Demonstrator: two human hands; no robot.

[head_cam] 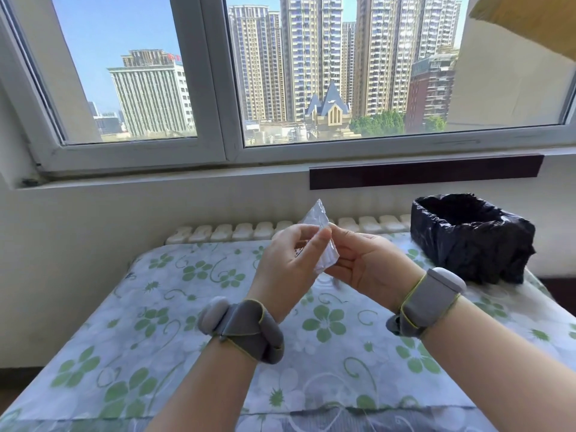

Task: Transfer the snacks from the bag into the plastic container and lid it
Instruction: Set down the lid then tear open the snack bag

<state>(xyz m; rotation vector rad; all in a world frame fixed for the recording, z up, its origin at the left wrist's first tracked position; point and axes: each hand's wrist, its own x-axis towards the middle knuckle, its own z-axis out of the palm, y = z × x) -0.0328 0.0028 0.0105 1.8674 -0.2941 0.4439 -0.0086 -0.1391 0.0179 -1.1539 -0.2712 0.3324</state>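
A small clear plastic bag (pixel 321 235) is held up above the table between both hands. My left hand (pixel 290 260) pinches its left edge and my right hand (pixel 364 263) pinches its right edge, thumbs meeting near the top. The bag's pointed top sticks up above the fingers. What is inside the bag cannot be made out. No plastic container or lid shows in view. Both wrists wear grey bands.
The table carries a white cloth with green flowers (pixel 156 307). A bin lined with a black bag (pixel 467 238) stands at the back right. A white radiator (pixel 237 232) runs behind the table under a large window (pixel 218 88).
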